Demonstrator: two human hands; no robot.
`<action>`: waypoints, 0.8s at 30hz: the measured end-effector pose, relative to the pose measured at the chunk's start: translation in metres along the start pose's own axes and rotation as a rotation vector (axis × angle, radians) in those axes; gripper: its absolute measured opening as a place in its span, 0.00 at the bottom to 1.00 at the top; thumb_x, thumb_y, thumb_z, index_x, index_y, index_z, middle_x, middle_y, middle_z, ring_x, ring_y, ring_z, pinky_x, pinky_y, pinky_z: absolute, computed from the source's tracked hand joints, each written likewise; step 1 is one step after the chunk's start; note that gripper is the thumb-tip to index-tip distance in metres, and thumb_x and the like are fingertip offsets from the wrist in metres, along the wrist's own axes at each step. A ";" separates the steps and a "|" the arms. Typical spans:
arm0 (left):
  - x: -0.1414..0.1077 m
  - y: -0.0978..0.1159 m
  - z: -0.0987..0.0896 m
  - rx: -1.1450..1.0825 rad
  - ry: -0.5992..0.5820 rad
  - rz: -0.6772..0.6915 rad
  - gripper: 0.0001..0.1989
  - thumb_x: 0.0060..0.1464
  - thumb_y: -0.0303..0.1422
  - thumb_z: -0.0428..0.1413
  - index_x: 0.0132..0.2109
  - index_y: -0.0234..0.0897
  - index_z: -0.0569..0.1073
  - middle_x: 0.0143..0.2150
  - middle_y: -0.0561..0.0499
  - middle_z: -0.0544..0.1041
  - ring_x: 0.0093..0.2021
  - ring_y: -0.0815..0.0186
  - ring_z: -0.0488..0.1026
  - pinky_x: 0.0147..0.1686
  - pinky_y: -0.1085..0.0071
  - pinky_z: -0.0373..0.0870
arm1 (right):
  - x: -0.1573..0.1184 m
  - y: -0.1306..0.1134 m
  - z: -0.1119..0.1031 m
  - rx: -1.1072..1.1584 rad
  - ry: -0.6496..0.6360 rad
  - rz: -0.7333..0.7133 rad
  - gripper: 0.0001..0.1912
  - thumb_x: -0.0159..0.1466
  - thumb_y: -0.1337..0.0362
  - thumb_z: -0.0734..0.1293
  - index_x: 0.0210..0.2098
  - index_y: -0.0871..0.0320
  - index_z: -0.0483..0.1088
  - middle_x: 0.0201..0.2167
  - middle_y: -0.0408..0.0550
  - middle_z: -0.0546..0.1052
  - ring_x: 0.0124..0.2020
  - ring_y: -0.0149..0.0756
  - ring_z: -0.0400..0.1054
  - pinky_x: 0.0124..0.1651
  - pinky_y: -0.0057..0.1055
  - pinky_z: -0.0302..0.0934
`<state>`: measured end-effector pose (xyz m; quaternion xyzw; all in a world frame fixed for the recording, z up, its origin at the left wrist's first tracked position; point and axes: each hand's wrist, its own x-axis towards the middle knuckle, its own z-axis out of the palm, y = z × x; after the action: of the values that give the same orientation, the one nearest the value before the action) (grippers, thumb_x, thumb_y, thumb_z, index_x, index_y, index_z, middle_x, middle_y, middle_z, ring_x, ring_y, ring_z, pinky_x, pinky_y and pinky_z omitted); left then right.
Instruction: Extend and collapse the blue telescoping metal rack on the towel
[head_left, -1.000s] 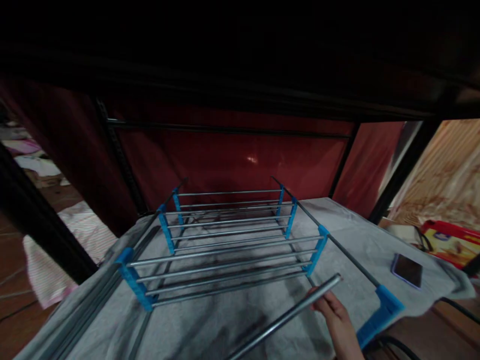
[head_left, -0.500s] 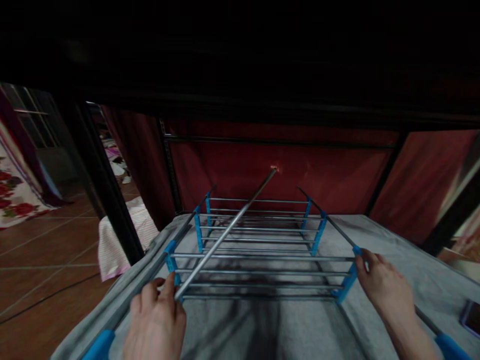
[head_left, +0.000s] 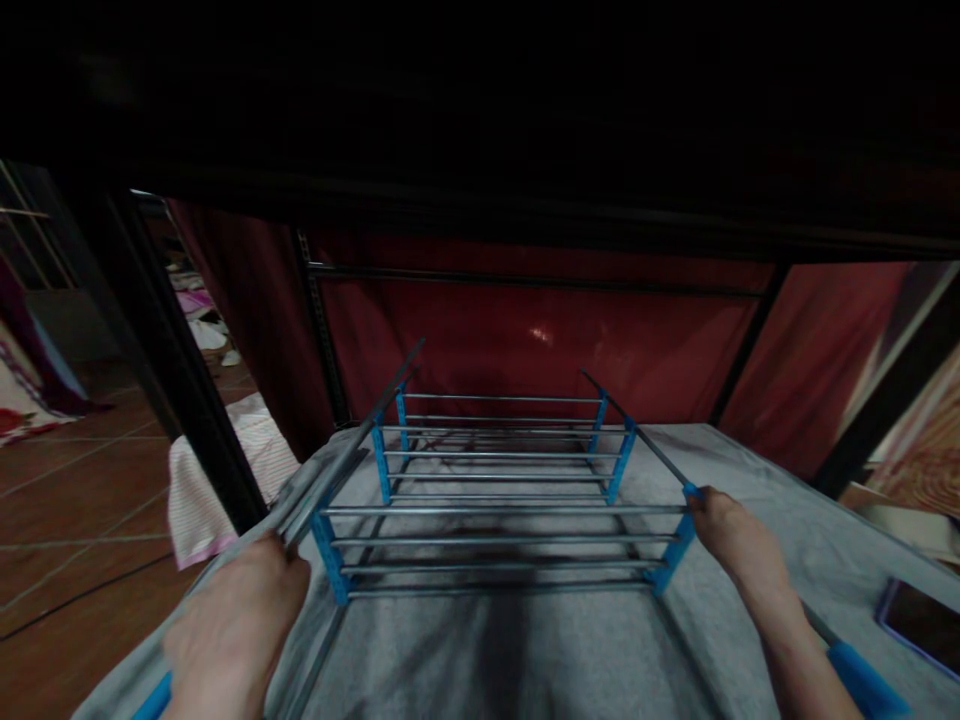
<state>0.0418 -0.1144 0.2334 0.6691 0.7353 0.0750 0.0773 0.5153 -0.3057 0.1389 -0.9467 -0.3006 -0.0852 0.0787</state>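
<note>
A metal rack (head_left: 502, 511) of grey tubes and blue plastic joints stands on a grey cloth-covered surface. My left hand (head_left: 236, 625) is closed around a loose metal rod (head_left: 405, 367) that runs away from me along the rack's left side rail. Whether that rod touches the rail, I cannot tell. At the near right corner, my right hand (head_left: 739, 540) grips the rack beside a blue joint. Its fingertips are partly hidden behind the tube.
Black bed-like posts and a dark beam frame the space, with a red curtain (head_left: 465, 345) at the back. A phone (head_left: 922, 625) lies at right. A striped cloth (head_left: 225, 475) hangs by the left post, above the tiled floor (head_left: 82, 500).
My left hand has swung the rod leftward, from slanting across the rack to lying along its left side. My right hand stays at the right joint. The view has shifted slightly.
</note>
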 end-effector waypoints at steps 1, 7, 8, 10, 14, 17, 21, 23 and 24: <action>0.001 0.000 0.003 0.004 0.013 -0.004 0.19 0.62 0.35 0.41 0.47 0.34 0.74 0.44 0.32 0.79 0.46 0.41 0.78 0.39 0.54 0.73 | -0.001 0.000 -0.002 0.009 -0.006 0.007 0.19 0.71 0.59 0.51 0.45 0.59 0.71 0.44 0.60 0.79 0.42 0.51 0.77 0.40 0.39 0.66; -0.013 0.007 0.013 0.055 0.216 0.021 0.23 0.66 0.32 0.34 0.45 0.28 0.73 0.40 0.33 0.78 0.44 0.42 0.78 0.36 0.56 0.73 | -0.001 0.004 -0.012 0.049 0.009 0.026 0.24 0.72 0.55 0.49 0.48 0.59 0.71 0.45 0.63 0.78 0.44 0.56 0.76 0.39 0.42 0.65; -0.016 0.009 0.012 0.052 0.220 0.027 0.24 0.66 0.33 0.33 0.45 0.27 0.73 0.40 0.34 0.78 0.44 0.42 0.78 0.36 0.55 0.73 | 0.000 0.006 -0.012 0.051 0.012 0.029 0.24 0.71 0.54 0.48 0.48 0.59 0.71 0.45 0.63 0.78 0.43 0.57 0.76 0.38 0.42 0.65; -0.020 0.013 0.009 0.051 0.209 0.029 0.25 0.66 0.33 0.32 0.46 0.26 0.72 0.40 0.36 0.78 0.44 0.42 0.78 0.36 0.55 0.72 | 0.003 0.010 -0.012 0.057 0.016 0.032 0.25 0.71 0.53 0.48 0.48 0.59 0.71 0.43 0.64 0.79 0.43 0.58 0.76 0.37 0.43 0.64; -0.020 0.020 0.002 0.059 0.218 0.024 0.25 0.67 0.34 0.32 0.47 0.25 0.71 0.40 0.37 0.78 0.45 0.42 0.78 0.36 0.56 0.71 | 0.014 0.012 -0.011 0.085 0.040 0.026 0.26 0.70 0.52 0.48 0.49 0.57 0.71 0.44 0.64 0.78 0.43 0.58 0.76 0.36 0.43 0.65; -0.012 0.025 0.002 0.051 0.222 0.017 0.23 0.65 0.29 0.33 0.47 0.27 0.72 0.42 0.34 0.78 0.46 0.43 0.78 0.36 0.56 0.71 | 0.023 0.008 -0.008 0.093 0.035 0.022 0.26 0.70 0.52 0.49 0.50 0.58 0.72 0.45 0.65 0.78 0.43 0.59 0.76 0.37 0.44 0.65; 0.001 0.030 0.011 0.033 0.201 -0.033 0.21 0.63 0.27 0.36 0.47 0.31 0.73 0.42 0.31 0.78 0.45 0.41 0.79 0.37 0.54 0.73 | 0.030 0.002 0.002 0.094 0.001 0.027 0.28 0.70 0.52 0.47 0.51 0.58 0.71 0.47 0.67 0.77 0.45 0.60 0.75 0.39 0.46 0.66; 0.006 0.031 0.016 0.024 0.199 -0.019 0.22 0.63 0.27 0.35 0.48 0.31 0.73 0.42 0.31 0.78 0.46 0.40 0.78 0.38 0.53 0.73 | 0.032 0.000 0.007 0.095 0.000 0.031 0.29 0.70 0.51 0.46 0.51 0.59 0.71 0.48 0.68 0.77 0.45 0.61 0.75 0.40 0.47 0.66; 0.008 0.031 0.018 0.019 0.205 -0.014 0.22 0.63 0.27 0.35 0.48 0.30 0.73 0.42 0.31 0.78 0.45 0.40 0.78 0.38 0.53 0.73 | 0.032 0.000 0.009 0.099 0.003 0.035 0.29 0.70 0.51 0.46 0.51 0.59 0.70 0.48 0.68 0.77 0.44 0.62 0.75 0.40 0.47 0.66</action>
<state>0.0751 -0.1039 0.2223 0.6535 0.7446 0.1356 -0.0042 0.5422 -0.2860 0.1367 -0.9467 -0.2876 -0.0700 0.1274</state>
